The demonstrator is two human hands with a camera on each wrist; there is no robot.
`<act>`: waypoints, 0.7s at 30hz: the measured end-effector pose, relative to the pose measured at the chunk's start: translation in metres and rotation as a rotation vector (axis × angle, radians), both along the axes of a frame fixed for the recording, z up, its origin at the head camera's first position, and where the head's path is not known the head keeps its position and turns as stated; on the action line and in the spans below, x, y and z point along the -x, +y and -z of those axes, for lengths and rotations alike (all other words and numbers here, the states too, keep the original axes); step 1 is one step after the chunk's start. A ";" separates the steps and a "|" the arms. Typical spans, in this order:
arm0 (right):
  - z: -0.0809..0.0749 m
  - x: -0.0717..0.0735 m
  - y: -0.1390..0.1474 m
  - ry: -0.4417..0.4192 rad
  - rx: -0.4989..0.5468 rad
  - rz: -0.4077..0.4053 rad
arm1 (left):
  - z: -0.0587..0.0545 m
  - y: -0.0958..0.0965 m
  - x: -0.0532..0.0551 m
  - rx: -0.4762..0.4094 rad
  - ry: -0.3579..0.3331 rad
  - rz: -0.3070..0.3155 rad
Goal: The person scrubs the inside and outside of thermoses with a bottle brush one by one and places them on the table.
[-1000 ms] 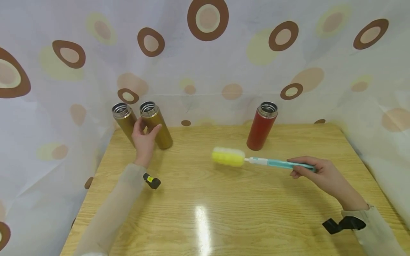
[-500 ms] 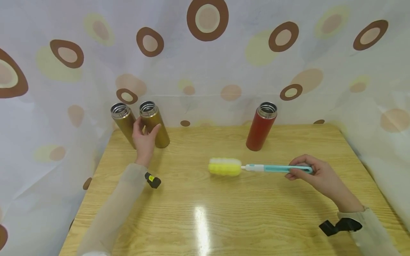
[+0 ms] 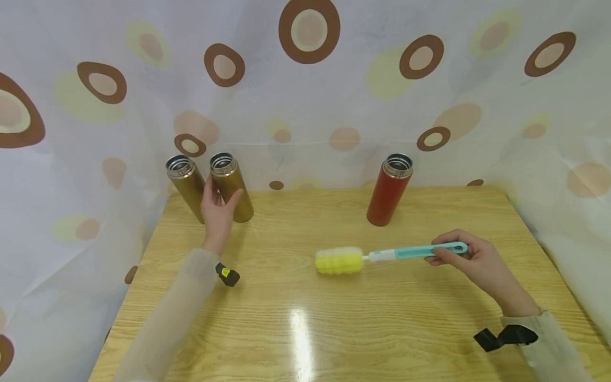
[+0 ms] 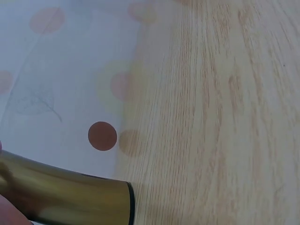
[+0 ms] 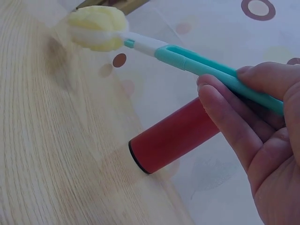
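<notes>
Far left: gold bottle (image 3: 185, 185), uncapped, steel rim, standing at the back of the wood-grain worktop (image 3: 267, 313). Just right of it, second gold bottle (image 3: 230, 183), also uncapped and upright. Left hand (image 3: 218, 216) grips this second one, thumb on its right side, fingers on its left; left wrist view shows its dark-edged base at the worktop's back edge. Black device (image 3: 227, 274) at the left cuff.

Mid-worktop: brush (image 3: 382, 255), yellow-and-white sponge head (image 3: 339, 261) pointing left, held above the surface, roughly level. Behind it, red bottle (image 3: 388, 193), mouth uncapped, standing apart from the brush.

Right: right hand (image 3: 470, 260) pinches the turquoise handle (image 3: 415, 251) near its looped end, thumb against fingers. Second black device (image 3: 506, 338) at that cuff. Spotted sheet (image 3: 310, 106) behind everything.
</notes>
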State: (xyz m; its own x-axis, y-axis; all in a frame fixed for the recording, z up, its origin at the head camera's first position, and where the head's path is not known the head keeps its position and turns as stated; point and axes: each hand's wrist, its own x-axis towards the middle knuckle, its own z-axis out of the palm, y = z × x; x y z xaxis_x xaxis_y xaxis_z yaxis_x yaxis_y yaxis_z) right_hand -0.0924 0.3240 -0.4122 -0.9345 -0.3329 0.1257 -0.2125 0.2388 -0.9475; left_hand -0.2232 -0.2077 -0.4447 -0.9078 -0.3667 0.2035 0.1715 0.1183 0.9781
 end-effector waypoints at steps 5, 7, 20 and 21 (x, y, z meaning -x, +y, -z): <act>-0.001 -0.001 -0.001 -0.020 0.009 0.022 | -0.001 0.001 -0.008 -0.010 0.007 -0.021; -0.001 -0.002 -0.001 -0.016 0.014 0.030 | -0.001 0.001 -0.011 -0.014 0.014 -0.034; -0.001 -0.001 -0.001 0.000 0.113 0.074 | -0.007 0.007 -0.042 -0.040 -0.004 -0.057; -0.002 -0.001 0.000 0.006 0.119 0.081 | -0.007 0.008 -0.045 -0.046 -0.008 -0.039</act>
State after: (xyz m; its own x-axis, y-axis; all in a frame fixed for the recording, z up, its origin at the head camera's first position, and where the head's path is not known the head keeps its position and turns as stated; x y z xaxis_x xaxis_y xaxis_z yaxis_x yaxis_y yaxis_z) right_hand -0.0916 0.3235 -0.4102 -0.9568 -0.2393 0.1653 -0.2028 0.1418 -0.9689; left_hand -0.1784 -0.1995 -0.4375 -0.8943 -0.4102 0.1788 0.1601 0.0799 0.9839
